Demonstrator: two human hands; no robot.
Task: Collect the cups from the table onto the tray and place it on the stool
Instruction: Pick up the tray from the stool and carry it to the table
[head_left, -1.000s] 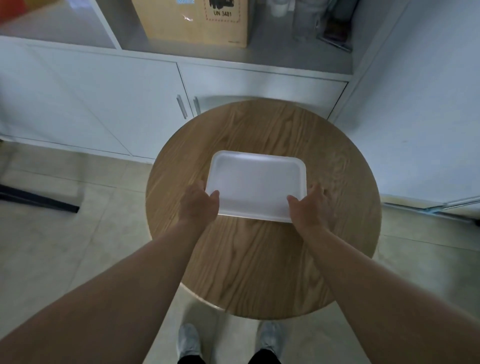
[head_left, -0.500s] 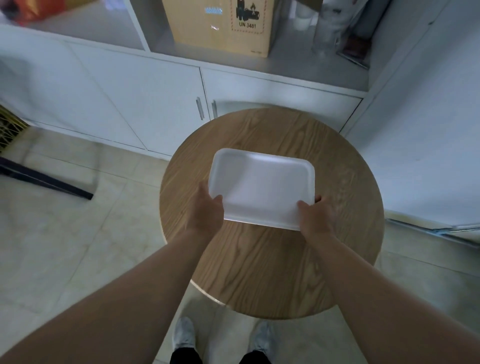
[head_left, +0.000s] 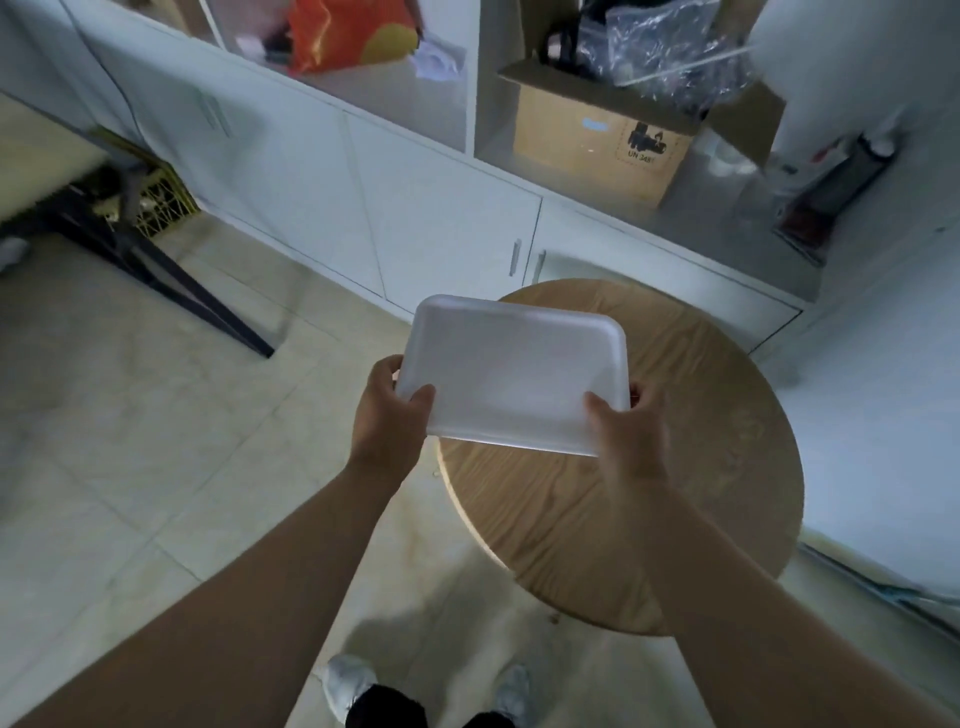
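Both hands grip the white tray (head_left: 511, 371), the left hand (head_left: 387, 415) closed on its seven o'clock corner, the right hand (head_left: 626, 428) at five o'clock, above the round wooden stool (head_left: 675, 499).

Tray (head_left: 511, 374): between the left hand (head_left: 387, 415) and right hand (head_left: 631, 434), over the stool's near-left edge.
Stool (head_left: 675, 467): before the cabinet (head_left: 415, 208).
Box (head_left: 597, 145): on the shelf behind the stool.
Shoes (head_left: 348, 691): on the floor below.
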